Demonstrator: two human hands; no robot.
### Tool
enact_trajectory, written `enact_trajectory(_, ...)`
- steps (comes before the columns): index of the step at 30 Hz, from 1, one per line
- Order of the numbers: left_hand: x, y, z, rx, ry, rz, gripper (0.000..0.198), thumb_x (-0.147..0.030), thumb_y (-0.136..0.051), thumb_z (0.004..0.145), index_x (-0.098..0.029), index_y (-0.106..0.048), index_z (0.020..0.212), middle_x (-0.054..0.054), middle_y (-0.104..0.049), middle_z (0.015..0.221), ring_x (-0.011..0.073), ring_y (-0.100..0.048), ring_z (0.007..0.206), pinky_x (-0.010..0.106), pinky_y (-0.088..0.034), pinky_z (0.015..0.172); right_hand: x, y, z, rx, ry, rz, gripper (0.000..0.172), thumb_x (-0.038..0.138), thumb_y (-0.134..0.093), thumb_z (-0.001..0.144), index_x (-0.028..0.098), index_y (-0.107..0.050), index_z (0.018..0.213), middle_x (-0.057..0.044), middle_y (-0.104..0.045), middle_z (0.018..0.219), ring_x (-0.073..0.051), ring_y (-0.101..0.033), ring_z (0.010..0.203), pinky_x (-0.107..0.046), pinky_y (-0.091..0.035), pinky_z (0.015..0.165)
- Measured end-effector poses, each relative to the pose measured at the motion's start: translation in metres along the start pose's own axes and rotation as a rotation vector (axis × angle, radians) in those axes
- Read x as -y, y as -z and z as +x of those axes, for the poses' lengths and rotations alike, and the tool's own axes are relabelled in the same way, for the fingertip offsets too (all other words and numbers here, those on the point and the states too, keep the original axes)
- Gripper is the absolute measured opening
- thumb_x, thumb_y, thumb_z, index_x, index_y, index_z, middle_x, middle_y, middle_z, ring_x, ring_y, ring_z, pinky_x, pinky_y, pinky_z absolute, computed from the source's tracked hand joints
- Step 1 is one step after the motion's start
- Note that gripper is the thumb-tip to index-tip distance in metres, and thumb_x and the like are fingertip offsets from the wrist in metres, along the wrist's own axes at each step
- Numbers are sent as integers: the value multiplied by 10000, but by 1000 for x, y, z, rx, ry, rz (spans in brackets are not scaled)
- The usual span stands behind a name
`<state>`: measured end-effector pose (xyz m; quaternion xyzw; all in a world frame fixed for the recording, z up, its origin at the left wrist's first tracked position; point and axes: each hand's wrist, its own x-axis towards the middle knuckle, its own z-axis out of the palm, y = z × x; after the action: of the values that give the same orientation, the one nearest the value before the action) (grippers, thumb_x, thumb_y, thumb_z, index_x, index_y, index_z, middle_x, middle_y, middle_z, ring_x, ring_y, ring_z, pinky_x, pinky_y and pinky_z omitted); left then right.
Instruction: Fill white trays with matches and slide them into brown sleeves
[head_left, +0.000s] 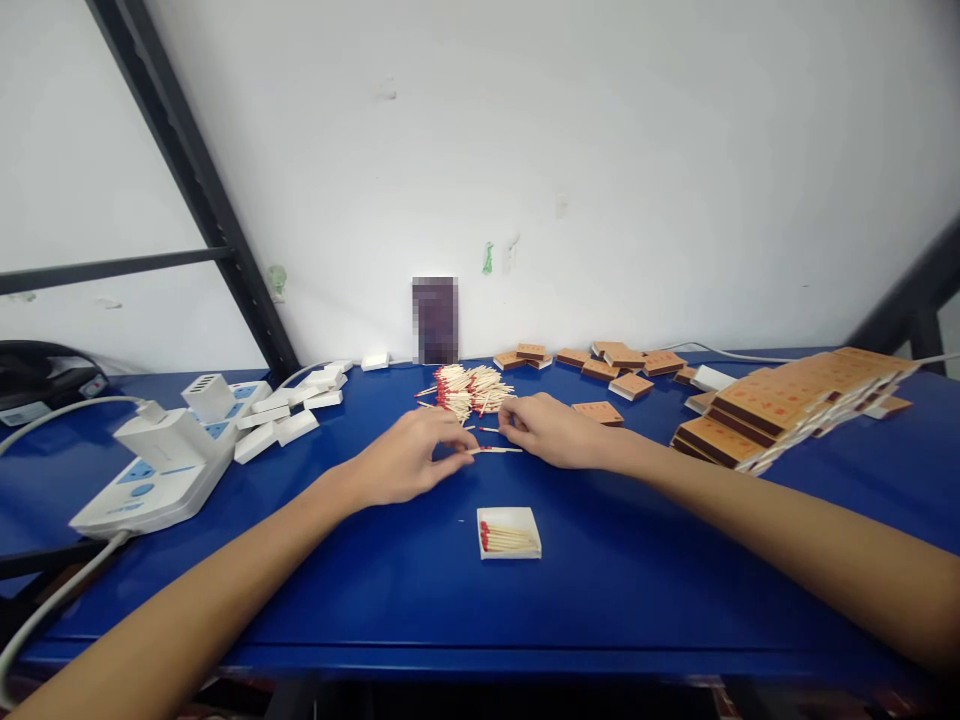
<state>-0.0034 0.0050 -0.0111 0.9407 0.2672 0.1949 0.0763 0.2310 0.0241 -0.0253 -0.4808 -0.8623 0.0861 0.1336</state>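
My left hand (409, 458) has its thumb and fingertips nearly together around the end of a match, beside red-tipped matches (499, 450) lying on the blue table (375, 600). To the right, my right hand (551, 430) is curled with its fingertips pressed on the end of another match (489, 430). Just behind both hands lies a heap of matches (472, 390) with red heads. Nearer the front, a white open tray (510, 533) holds several matches, their heads to the left.
At the left are a power strip (161, 490) with plugs and cables, and several white trays (296, 405). Orange matchboxes (615, 357) lie along the back right, with a large stack (780, 405) at the right. A dark upright object (436, 320) leans against the wall.
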Motion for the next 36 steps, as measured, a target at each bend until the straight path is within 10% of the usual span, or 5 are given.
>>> enact_trajectory(14, -6, -10, 2, 7, 129, -279, 206, -308, -624, 886, -190, -703, 1035, -12, -627, 701, 109, -541, 621, 232, -436, 601, 2, -6, -29, -60, 90, 109, 148, 297, -497, 924, 193, -578, 857, 2, -556, 726, -142, -485, 648, -270, -332, 599)
enact_trajectory(25, -3, -11, 3, -114, 220, -585, 153, -308, -576, 894, -157, -588, 913, 28, -672, 849, 145, -636, 796, 306, -518, 763, 5, -16, -26, -123, 135, 121, 77, 192, -498, 895, 186, -571, 872, -1, -563, 764, -132, -477, 666, -266, -342, 624)
enact_trajectory(36, 8, -11, -2, -19, 90, 26, 209, -305, -544, 921, -198, -711, 855, 24, -677, 804, 162, -583, 767, 318, -448, 745, -2, -10, -26, -130, 50, 67, 108, 210, -469, 908, 190, -551, 840, -28, -577, 803, -157, -505, 711, -283, -368, 638)
